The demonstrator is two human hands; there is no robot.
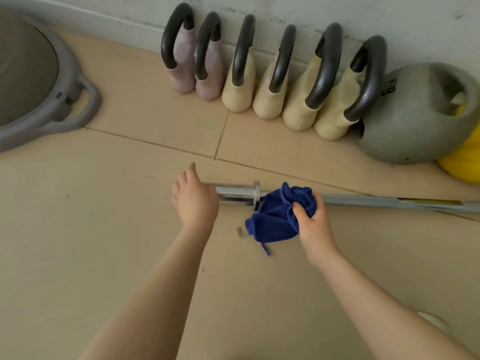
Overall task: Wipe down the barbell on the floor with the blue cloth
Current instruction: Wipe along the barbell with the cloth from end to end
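The barbell (363, 200) is lying on the tan tiled floor (104, 229), running from the middle of the view out past the right edge. Its chromed sleeve (235, 194) is sitting at the left end, with a collar (256, 194) just to the right of it.

The person's left hand (194, 201) is resting over the sleeve's outer end, back of the hand facing up. The fingers are curving down over the metal, though whether they are wrapping fully round it cannot be told from here.

The right hand (310, 219) is gripping the blue cloth (275, 216), thumb and fingers curled into the bunched fabric. The cloth is pressing against the bar just right of the collar, and its loose lower part is trailing onto the floor toward the person.

Along the wall (337, 11) beyond the bar, six soft kettlebells with dark handles are standing in a row: two mauve (197, 74) and four cream (272, 100). A grey iron kettlebell (410, 120) is sitting to their right, touching a yellow object (465, 162) at the frame edge. A grey round platform with a handle loop (65, 100) is occupying the upper left corner.
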